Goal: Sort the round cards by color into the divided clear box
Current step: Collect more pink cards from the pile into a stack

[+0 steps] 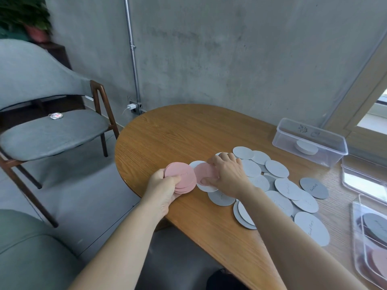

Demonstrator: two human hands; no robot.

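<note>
Two hands meet at the table (188, 132) edge. The left hand (165, 189) grips a stack of pink cards (181, 177), thumb on top. At its 3 o'clock the right hand (228, 176) pinches a single pink card (204, 171) lying on the pale cards (278, 185) — these spread toward 4 o'clock. Farther that way sits the divided clear box (356, 237), holding grey and pink cards — a clear tub (310, 141) at 2 o'clock.

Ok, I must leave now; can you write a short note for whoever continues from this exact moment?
Left hand grips a pink stack. Right hand pinches a loose pink card lying on the white cards on the table.
Done: sorted cards, dark and pink, lie in the divided box; a white pile sits in the far clear box.
Left: the pinks in hand, the spread white cards, one dark grey card.
</note>
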